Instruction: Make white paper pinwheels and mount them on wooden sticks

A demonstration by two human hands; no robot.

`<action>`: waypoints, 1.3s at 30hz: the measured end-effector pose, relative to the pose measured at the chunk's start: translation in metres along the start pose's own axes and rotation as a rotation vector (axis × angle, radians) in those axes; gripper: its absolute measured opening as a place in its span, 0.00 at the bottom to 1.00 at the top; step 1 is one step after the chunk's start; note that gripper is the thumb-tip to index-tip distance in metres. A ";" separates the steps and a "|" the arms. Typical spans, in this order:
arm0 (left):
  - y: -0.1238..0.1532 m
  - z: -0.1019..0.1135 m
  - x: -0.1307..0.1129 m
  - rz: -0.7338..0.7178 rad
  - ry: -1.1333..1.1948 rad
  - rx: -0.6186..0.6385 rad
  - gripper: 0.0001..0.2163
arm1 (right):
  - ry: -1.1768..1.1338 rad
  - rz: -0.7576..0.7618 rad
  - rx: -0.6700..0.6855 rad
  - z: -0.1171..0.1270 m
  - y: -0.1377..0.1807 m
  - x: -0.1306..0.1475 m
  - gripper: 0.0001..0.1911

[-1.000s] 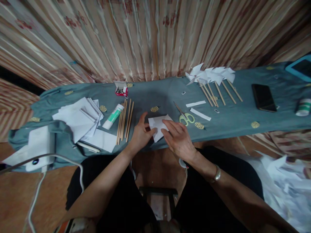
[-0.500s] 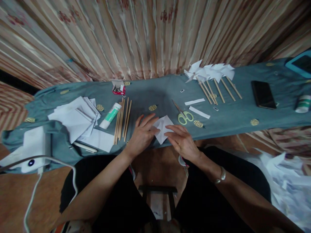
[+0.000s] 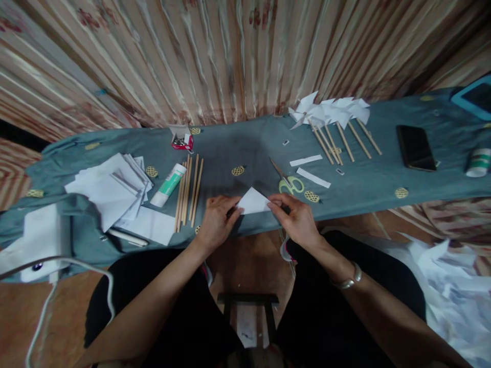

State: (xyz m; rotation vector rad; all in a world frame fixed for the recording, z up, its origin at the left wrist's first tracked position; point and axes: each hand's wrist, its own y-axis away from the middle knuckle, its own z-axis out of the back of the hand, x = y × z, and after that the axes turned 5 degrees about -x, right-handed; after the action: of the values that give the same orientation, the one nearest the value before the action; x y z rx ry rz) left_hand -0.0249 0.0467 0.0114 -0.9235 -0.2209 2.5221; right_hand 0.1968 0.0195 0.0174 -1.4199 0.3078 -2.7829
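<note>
A small white paper (image 3: 253, 202), folded into a triangle, lies at the near edge of the grey-blue cloth (image 3: 238, 148). My left hand (image 3: 215, 224) pinches its left corner with curled fingers. My right hand (image 3: 296, 219) pinches its right corner. Green-handled scissors (image 3: 287, 181) lie just beyond my right hand. A bundle of wooden sticks (image 3: 188, 192) and a green-and-white glue tube (image 3: 168, 185) lie left of my left hand.
A heap of white paper squares (image 3: 111, 188) sits at the left. Finished paper pinwheels on sticks (image 3: 333, 120) lie at the back right, with paper strips (image 3: 310, 168), a black phone (image 3: 415, 147), a tape roll (image 3: 477, 162) and a red pin box (image 3: 181, 140).
The paper has been folded from an open sheet into a triangle. Both hands have drawn back toward the table's near edge and now pinch its two corners.
</note>
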 end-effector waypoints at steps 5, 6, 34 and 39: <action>-0.002 0.001 -0.004 -0.072 -0.116 -0.032 0.15 | 0.064 -0.047 0.005 -0.001 -0.001 0.000 0.08; 0.000 0.001 -0.006 -0.129 -0.161 -0.043 0.15 | 0.078 -0.048 0.002 -0.001 0.000 0.000 0.08; 0.031 -0.026 -0.020 -0.368 -0.292 0.177 0.29 | 0.112 -0.092 -0.032 -0.002 -0.006 0.002 0.07; 0.031 -0.027 -0.020 -0.370 -0.305 0.184 0.29 | 0.143 -0.062 -0.025 -0.002 -0.005 0.000 0.08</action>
State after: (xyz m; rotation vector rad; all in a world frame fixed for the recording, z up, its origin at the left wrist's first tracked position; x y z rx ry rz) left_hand -0.0052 0.0101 -0.0066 -0.3822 -0.2247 2.2771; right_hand 0.1957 0.0243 0.0176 -1.2587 0.3050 -2.9474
